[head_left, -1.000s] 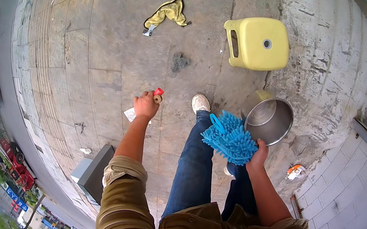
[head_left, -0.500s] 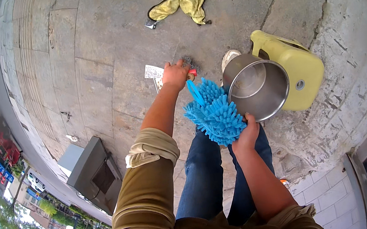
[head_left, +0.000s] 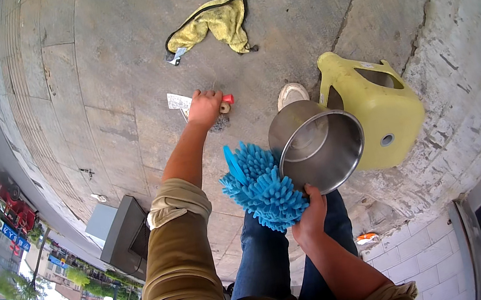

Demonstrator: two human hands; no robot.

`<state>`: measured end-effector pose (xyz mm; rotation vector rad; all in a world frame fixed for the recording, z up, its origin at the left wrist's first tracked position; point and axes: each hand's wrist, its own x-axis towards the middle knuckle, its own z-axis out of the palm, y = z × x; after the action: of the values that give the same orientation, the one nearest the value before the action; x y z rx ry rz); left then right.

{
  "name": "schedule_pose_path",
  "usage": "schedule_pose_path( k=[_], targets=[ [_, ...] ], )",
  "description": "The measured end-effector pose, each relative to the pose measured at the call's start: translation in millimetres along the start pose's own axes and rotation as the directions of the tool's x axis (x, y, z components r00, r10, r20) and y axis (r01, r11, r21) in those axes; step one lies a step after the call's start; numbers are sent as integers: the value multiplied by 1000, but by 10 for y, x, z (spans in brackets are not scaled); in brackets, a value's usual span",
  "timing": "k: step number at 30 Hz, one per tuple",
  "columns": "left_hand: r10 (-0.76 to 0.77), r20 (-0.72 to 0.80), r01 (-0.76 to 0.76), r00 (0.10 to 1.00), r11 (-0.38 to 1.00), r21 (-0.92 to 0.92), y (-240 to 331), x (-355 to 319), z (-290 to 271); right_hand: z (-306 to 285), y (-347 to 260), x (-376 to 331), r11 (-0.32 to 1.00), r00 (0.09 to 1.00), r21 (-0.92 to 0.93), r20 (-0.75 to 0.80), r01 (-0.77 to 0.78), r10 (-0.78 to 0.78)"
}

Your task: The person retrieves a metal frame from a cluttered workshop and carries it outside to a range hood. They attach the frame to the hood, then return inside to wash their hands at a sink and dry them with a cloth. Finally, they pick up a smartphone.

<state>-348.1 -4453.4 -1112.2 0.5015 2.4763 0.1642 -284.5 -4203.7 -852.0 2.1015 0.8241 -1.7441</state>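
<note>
Compared with a moment earlier, my left hand (head_left: 204,108) is now reaching the pavement and closing on the red-tipped stick (head_left: 225,103), while my right hand (head_left: 310,214) is gripping the blue mop head (head_left: 263,187) and steel bucket (head_left: 316,145) closer in

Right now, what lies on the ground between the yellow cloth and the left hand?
In the head view, a small white paper scrap lies between the yellow cloth and the left hand; the remaining pavement is bare.
</note>
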Motion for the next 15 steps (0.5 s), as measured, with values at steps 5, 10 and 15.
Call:
schedule_pose_path(
  k=[5,10,15],
  targets=[
    [14,374,-37,927,998,54,39,364,-485,29,-44,-25,999,999,30,6,-33,33],
    [-39,404,-4,914,995,104,272,-188,172,-23,-61,14,995,997,83,42,-61,58],
    [-177,236,108,955,955,277,187,-325,652,3,-133,-104,992,993,54,-22,-115,116]
  ],
)
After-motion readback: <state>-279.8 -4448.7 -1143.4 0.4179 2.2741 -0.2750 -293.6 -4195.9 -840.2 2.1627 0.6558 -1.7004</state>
